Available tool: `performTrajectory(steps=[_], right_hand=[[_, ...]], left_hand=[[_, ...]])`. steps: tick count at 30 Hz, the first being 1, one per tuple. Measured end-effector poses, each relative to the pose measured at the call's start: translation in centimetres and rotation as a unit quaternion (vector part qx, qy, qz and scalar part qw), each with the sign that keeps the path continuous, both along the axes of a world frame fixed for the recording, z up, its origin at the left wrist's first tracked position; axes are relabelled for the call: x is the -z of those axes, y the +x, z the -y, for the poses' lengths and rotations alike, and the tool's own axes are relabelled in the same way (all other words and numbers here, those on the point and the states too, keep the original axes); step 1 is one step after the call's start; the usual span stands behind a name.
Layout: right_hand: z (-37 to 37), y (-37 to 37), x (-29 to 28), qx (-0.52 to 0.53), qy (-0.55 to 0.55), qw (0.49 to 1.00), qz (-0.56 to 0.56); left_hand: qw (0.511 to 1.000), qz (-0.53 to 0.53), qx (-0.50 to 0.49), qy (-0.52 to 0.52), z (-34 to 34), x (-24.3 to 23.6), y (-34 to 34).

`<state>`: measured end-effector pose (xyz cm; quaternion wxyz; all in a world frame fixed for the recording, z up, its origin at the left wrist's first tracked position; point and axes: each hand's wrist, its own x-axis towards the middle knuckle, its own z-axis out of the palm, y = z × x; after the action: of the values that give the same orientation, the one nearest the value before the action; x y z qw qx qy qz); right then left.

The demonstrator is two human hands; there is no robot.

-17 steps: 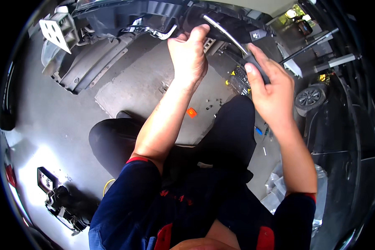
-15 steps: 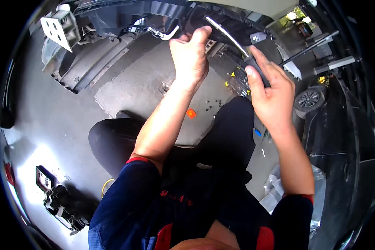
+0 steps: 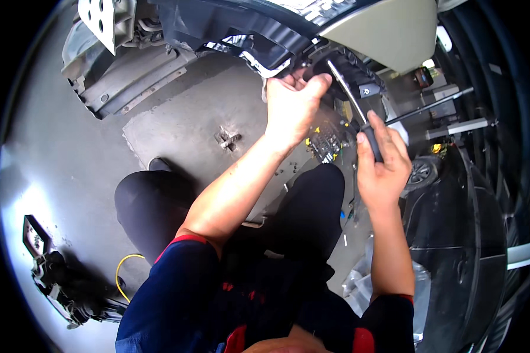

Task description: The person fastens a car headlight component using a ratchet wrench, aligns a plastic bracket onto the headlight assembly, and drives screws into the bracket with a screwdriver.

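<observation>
My right hand [image 3: 386,162] is closed around the dark handle [image 3: 371,140] of a screwdriver [image 3: 349,92] with a long bright shaft. Its shaft points up and left, the tip close to my left thumb by a dark car part. My left hand [image 3: 293,112] reaches up to the underside of a vehicle's front end, with thumb and fingers closed at the dark plastic. What they grip is hidden behind the hand. Just left of those fingers is a silver-edged trim piece [image 3: 271,69] on the black plastic panel [image 3: 232,23]. A beige body panel [image 3: 388,32] stands to the right.
A tray of small parts [image 3: 324,144] lies on the floor beyond my right knee, with small loose pieces nearby. A dark car [image 3: 447,235] and clear plastic sheeting [image 3: 359,282] are at the right. A black assembly [image 3: 70,288] and yellow cable [image 3: 121,276] lie at lower left.
The view has shifted, and the vehicle's front end appears lower and more to the right. Both hands keep their grips. The screwdriver stands somewhat steeper. The orange piece on the floor no longer shows.
</observation>
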<state>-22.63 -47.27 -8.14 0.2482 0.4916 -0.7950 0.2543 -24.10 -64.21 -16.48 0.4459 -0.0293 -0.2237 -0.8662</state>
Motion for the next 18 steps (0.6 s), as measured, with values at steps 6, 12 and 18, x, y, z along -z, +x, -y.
performTrajectory(steps=[6, 12, 18], right_hand=[[0.0, 0.1, -0.9, 0.035, -0.046, 0.964, 0.260], [-0.1, 0.7, -3.1, 0.058, -0.043, 0.915, 0.398], [-0.7, -1.8, -5.4, -0.033, -0.143, 0.565, 0.812]], left_hand=[[0.999, 0.049, -0.003, 0.001, 0.2, -0.5, 0.8], [0.999, 0.033, 0.017, 0.021, 0.2, -0.3, 1.1], [0.997, 0.025, 0.068, 0.029, 0.6, -0.8, 1.5]])
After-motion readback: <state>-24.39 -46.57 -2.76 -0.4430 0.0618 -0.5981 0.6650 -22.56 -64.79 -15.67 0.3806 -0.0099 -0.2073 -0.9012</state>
